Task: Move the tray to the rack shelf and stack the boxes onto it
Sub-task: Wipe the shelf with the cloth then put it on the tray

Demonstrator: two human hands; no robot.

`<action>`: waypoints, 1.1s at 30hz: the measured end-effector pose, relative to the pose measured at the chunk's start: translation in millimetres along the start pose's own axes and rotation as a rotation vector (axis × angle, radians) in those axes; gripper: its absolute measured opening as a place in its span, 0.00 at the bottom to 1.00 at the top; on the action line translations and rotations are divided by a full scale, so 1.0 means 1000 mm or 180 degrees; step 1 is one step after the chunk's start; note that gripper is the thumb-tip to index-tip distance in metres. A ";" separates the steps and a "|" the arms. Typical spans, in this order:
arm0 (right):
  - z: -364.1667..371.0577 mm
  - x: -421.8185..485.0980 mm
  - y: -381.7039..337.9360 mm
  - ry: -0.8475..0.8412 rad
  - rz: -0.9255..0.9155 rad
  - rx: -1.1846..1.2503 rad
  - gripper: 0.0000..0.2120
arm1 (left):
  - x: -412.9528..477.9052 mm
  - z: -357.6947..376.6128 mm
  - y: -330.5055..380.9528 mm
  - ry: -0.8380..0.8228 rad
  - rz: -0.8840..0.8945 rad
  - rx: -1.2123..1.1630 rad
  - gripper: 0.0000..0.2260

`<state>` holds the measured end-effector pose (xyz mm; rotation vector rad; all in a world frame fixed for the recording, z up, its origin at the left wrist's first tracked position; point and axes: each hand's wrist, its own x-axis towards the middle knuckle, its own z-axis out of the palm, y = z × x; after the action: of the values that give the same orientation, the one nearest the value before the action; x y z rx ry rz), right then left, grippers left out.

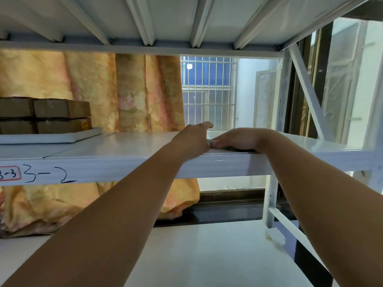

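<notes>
A white tray [62,137] lies on the left of the white rack shelf [116,146]. It carries several flat brown boxes [60,117], stacked two high in side-by-side piles. My left hand [192,139] reaches over the shelf's front edge near the middle, fingers stretched toward the back. Just to its right, my right hand [234,139] rests palm down on the shelf surface, fingers pointing left and almost touching the left hand. A small grey spot shows between the two hands; I cannot tell what it is. Neither hand touches the tray or the boxes.
The shelf's front beam carries a handwritten "3-2" [49,175] and a red-edged label. Another shelf [186,21] hangs close overhead and a lower shelf [196,255] lies below. An orange curtain [124,90], a barred window [207,90] and the rack's upright post [277,121] stand behind and right.
</notes>
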<state>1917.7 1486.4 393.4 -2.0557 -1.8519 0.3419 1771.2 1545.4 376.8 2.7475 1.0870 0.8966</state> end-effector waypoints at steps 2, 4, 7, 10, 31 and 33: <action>0.000 -0.006 0.003 -0.0114 -0.0221 -0.0202 0.12 | 0.003 0.001 0.000 0.0069 0.0166 0.0166 0.11; 0.002 -0.009 0.005 0.0081 -0.0395 -0.0140 0.09 | 0.007 0.000 0.000 0.0232 0.0161 0.0354 0.07; 0.004 -0.012 0.010 0.0692 -0.0515 0.0063 0.17 | 0.010 -0.001 -0.004 0.0492 -0.0031 0.0230 0.07; 0.005 -0.013 0.016 0.1125 -0.0479 -0.0094 0.22 | 0.011 -0.007 -0.010 0.0637 -0.0280 -0.0768 0.06; -0.042 -0.009 0.019 0.1258 -0.0409 0.2396 0.04 | 0.012 -0.085 -0.068 0.1174 -0.0253 -0.2350 0.09; -0.042 0.001 0.016 0.1514 -0.0247 0.1882 0.05 | 0.012 -0.087 -0.073 0.1135 -0.0451 -0.2480 0.09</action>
<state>1949.3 1481.6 425.3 -1.4957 -1.3343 0.2999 1687.2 1594.7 436.4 1.8996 0.7241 1.4408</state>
